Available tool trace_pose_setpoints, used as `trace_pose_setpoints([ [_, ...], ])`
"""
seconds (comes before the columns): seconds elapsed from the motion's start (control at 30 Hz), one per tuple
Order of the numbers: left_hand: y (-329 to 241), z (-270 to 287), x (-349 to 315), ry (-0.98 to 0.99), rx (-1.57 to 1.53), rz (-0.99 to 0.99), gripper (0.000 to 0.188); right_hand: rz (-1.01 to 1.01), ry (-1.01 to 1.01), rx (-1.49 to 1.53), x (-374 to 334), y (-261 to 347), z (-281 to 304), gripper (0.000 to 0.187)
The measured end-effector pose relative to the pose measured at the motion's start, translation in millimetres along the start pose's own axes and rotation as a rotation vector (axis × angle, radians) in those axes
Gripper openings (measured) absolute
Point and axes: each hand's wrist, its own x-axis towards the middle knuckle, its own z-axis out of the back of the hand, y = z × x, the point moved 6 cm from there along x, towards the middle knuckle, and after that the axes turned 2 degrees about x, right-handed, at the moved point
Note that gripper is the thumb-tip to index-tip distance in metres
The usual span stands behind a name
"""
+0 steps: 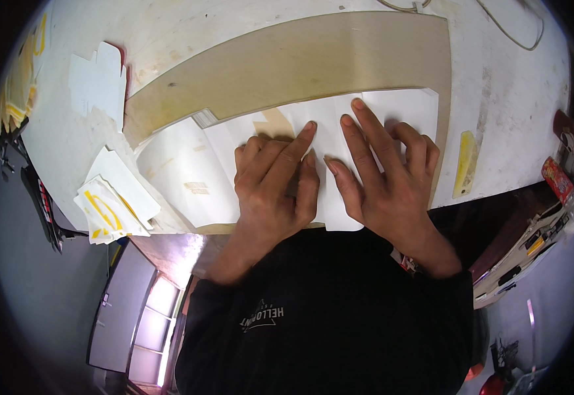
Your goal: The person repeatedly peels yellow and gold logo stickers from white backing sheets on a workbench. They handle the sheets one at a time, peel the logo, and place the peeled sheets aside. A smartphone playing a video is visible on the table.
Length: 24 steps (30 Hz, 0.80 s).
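A long white folded paper sheet, with tan printed patches, lies across a tan board in front of me. My left hand presses on its middle, index finger stretched out and thumb apart, the other fingers bent. To its right, my right hand rests on the same paper with its thumb and two fingers spread; the outer fingers are bent. Neither hand grips anything I can see. Crease lines run between the hands, and the stacked edges of several layers show at the far side. Both palms hide part of the paper.
Flat white cut pieces lie at the far left, and white pieces with yellow print sit at the near left table edge. A yellow strip lies right of the board. A cable crosses the far right corner.
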Motion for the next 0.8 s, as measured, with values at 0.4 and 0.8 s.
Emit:
trace_pose_setpoints([
  [0.4,-9,7,6,0.141,0.134,-0.047,0.039,-0.011,-0.004,0.06,0,-3,1,0.043],
  [0.8,-16,12,5,0.164,0.405,-0.325,0.064,0.143,-0.098,0.134,9,-10,9,0.027],
])
